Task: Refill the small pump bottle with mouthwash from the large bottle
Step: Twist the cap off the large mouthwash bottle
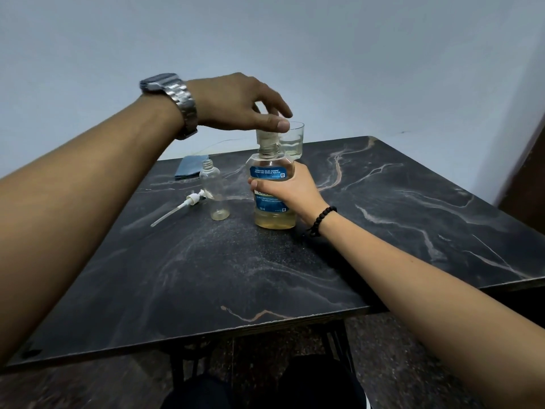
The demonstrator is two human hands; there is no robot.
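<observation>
The large mouthwash bottle stands upright on the dark marble table, with yellowish liquid in its lower part and a blue label. My right hand wraps around its body. My left hand reaches over from above and pinches the clear cap, which sits on the bottle's neck. Left of it stands the small clear bottle, upright, neck open, almost empty. Its white pump head with the long tube lies flat on the table to the left.
A drinking glass with a little liquid stands just behind the large bottle. A folded blue cloth lies at the far left of the table. A pale wall rises behind the table, and the near table edge runs across the lower view.
</observation>
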